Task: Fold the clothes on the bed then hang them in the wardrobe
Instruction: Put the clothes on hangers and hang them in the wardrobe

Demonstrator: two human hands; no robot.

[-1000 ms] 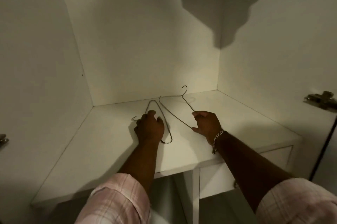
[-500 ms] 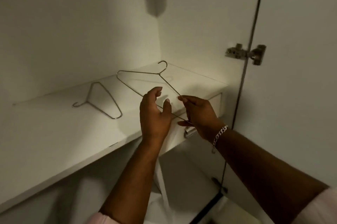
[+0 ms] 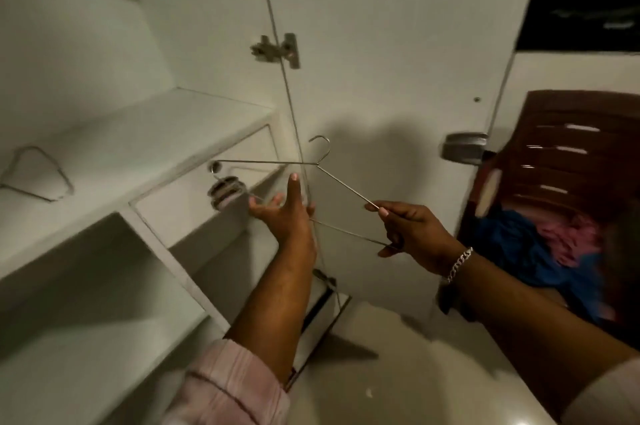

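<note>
1. At the open wardrobe: my right hand [image 3: 412,234] pinches one end of a wire hanger [image 3: 277,163], fingers curled round the bend where the sloping arm meets the bottom bar. The hanger is held in the air in front of the wardrobe door [image 3: 381,43], clear of the shelf [image 3: 121,154].

2. My left hand [image 3: 287,213] is spread and relaxed, fingers straight, just behind the bottom bar near its middle. Whether the palm actually touches the wire I cannot tell.

3. Orientation: the hook [image 3: 320,144] points up and away from my hands, toward the door. The long axis runs roughly level, from my right hand across to the far end, which sits beyond my left hand, before the drawer front [image 3: 194,206].

4. The step, as I judge it: carrying a hanger off to the clothes. To do it well, I should close the left hand on the bar so the thin wire does not swing or twist from a one-ended pinch, and keep the far end off the drawer knob [image 3: 225,190].

5. A second hanger [image 3: 41,175] lies flat on the shelf, well to the left of my left hand.

6. Right of my right hand, blue and pink clothes [image 3: 540,251] sit heaped on a brown chair [image 3: 561,133]; hanging has not begun.
</note>
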